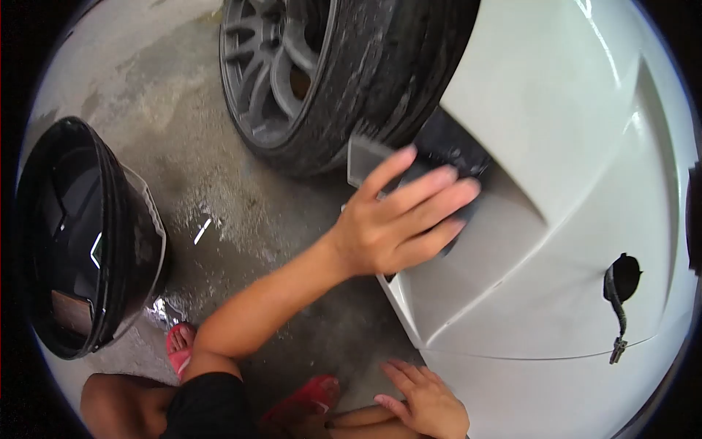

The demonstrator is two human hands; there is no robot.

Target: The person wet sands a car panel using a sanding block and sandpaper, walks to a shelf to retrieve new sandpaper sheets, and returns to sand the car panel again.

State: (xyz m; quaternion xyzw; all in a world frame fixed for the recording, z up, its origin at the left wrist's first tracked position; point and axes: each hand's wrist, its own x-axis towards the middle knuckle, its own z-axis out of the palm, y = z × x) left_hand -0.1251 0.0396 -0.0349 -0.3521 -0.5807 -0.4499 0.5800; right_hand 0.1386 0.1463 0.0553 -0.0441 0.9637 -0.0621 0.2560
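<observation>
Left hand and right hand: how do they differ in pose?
The left hand is over a dark piece at the white panel; the right hand is lower in the view, near the panel's edge. The left hand points to the upper right of the picture, the right hand to the upper left. Both are bare, with their backs showing.

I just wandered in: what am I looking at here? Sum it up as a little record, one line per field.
Place: wet-patched floor
Main object: glossy white body panel
Left hand: fingers extended over a dark area; blurred, so grip and contact are unclear
Right hand: fingers spread, beside the panel's lower edge in view; contact unclear
Wheel: grey rim, black tyre
Panel opening: dark hole with a cable hanging out
Bucket: black, on the left, with a brown piece inside
Footwear: red sandals
</observation>
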